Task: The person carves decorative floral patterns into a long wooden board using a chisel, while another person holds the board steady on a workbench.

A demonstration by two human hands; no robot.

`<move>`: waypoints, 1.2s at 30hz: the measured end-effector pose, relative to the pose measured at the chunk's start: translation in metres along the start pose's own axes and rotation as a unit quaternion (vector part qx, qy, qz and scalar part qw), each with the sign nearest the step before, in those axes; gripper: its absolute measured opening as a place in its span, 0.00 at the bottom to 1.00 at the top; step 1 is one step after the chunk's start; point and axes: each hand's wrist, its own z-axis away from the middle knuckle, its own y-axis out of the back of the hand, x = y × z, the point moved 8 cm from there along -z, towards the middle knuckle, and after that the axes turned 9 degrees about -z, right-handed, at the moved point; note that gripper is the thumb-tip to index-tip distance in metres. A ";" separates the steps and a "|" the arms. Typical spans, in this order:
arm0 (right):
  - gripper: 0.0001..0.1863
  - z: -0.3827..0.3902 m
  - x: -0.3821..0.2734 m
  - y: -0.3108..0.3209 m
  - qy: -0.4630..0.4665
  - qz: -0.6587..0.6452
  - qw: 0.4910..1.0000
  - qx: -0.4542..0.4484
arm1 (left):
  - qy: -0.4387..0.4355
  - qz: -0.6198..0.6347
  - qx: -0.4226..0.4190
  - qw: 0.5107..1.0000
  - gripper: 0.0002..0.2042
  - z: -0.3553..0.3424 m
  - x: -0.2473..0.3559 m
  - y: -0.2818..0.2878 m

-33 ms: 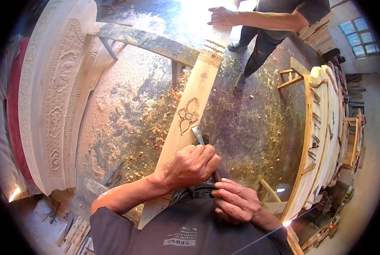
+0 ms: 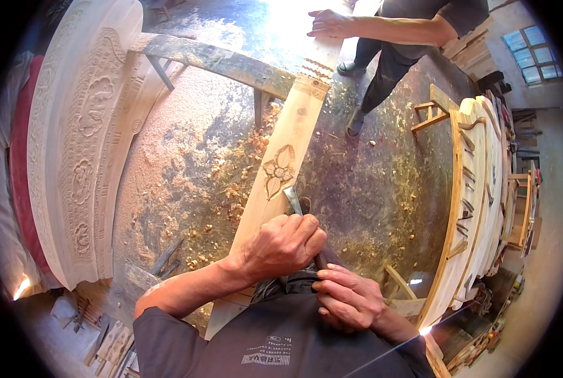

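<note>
My left hand [image 2: 284, 244] is closed in a fist round the shank of a wood-carving chisel [image 2: 293, 201]. Its metal tip rests on a long pale wooden board [image 2: 297, 126], by the lower right edge of a carved flower [image 2: 280, 171] with pointed petals. Lower down, my right hand [image 2: 349, 296] has its fingers curled round the handle end of the same chisel. The board slants away from beside my body toward the far middle, and my left forearm crosses over its near part. Most of the handle is hidden by my hands.
A trestle beam [image 2: 218, 63] passes by the board's far part. At the far end a co-worker's hand [image 2: 330, 25] is over the wood. Large carved panels [image 2: 83, 145] stand left; a bench [image 2: 458, 189] with several carving tools stands right. Shavings [image 2: 231, 195] litter the floor.
</note>
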 end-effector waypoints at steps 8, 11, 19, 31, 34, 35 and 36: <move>0.07 0.001 0.003 -0.015 0.026 0.013 1.000 0.009 | 0.022 0.000 0.004 1.000 0.18 -0.003 -0.002 0.000; 0.07 0.002 0.003 -0.019 0.024 0.004 1.000 0.011 | 0.024 -0.015 0.002 1.000 0.17 -0.002 -0.001 -0.001; 0.07 -0.002 0.009 -0.030 0.025 0.019 0.999 0.009 | 0.063 -0.005 -0.020 0.998 0.15 0.001 -0.008 -0.011; 0.13 0.014 0.002 -0.026 0.042 0.029 0.999 0.000 | -0.018 0.016 0.070 0.997 0.16 -0.006 -0.002 0.012; 0.14 0.011 0.000 -0.026 0.030 0.021 0.999 0.002 | -0.011 0.022 0.033 0.999 0.16 -0.004 0.001 0.009; 0.16 0.009 -0.001 -0.025 0.028 0.022 0.999 0.007 | -0.009 0.016 0.025 1.000 0.15 -0.002 0.002 0.008; 0.17 0.007 -0.002 -0.025 0.025 0.023 0.999 0.013 | -0.008 0.010 0.016 1.000 0.15 0.000 0.003 0.006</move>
